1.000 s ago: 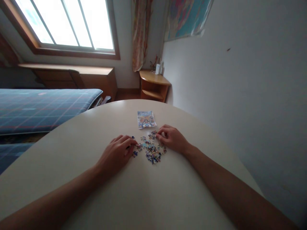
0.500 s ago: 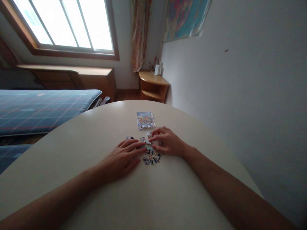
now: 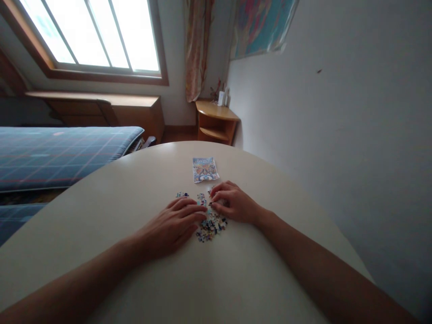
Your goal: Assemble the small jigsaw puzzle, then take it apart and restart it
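Observation:
Small jigsaw puzzle pieces (image 3: 212,227) lie in a loose pile on the pale table between my hands. My left hand (image 3: 177,222) rests with its fingers stretched out, the tips at the left side of the pile. My right hand (image 3: 232,202) is curled, its thumb and fingers pinching a small dark puzzle piece (image 3: 210,204). Other pieces (image 3: 182,195) sit beyond my left fingers, and a short cluster of pieces (image 3: 201,198) stands between the two hands. Some pieces are partly hidden under my right hand.
A printed picture packet (image 3: 205,169) lies flat beyond the pieces on the round table (image 3: 141,180). A plaid mattress (image 3: 67,153) is to the left, a wooden corner shelf (image 3: 218,110) stands past the table's far edge, and a white wall (image 3: 320,135) runs along the right.
My right fingers have drawn closer together around a dark piece. The pile has spread toward me and to the left. My left hand has barely shifted.

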A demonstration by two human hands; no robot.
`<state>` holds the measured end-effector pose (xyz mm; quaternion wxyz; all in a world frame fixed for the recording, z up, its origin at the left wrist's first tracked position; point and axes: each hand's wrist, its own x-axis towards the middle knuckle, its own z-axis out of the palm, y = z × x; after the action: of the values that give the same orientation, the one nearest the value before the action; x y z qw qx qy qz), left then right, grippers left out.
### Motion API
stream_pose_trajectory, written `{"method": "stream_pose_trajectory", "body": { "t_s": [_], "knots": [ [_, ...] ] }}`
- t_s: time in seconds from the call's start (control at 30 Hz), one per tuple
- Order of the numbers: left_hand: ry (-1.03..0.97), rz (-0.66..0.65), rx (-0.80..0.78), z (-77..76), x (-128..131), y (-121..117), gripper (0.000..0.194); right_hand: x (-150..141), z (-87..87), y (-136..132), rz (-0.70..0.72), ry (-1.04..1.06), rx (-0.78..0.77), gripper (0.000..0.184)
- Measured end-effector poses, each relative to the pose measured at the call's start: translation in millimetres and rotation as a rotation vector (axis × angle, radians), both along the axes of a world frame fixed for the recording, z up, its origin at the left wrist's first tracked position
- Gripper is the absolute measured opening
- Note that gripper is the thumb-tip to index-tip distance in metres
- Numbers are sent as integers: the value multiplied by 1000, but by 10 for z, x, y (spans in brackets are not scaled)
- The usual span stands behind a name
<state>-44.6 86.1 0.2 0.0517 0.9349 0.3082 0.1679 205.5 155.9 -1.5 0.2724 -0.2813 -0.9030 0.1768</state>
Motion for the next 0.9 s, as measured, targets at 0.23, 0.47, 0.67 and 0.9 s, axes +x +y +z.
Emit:
{"method": "stream_pose_trajectory", "body": {
  "t_s": [0.23,0.47,0.67,0.9],
  "knots": [
    [-27,-71,-48,2,-5,-4,32,45,18,97,-237,72,-57,21],
    [-93,-100,-8,-3,-11,6,31,157,31,191,-340,5,-74,15],
    [-131,12,33,-30,-22,14,28,139,21,172,-275,-57,-54,12],
    [-121,233,87,-72,-23,29,33,105,42,146,-182,-14,-99,23]
  ]
}}
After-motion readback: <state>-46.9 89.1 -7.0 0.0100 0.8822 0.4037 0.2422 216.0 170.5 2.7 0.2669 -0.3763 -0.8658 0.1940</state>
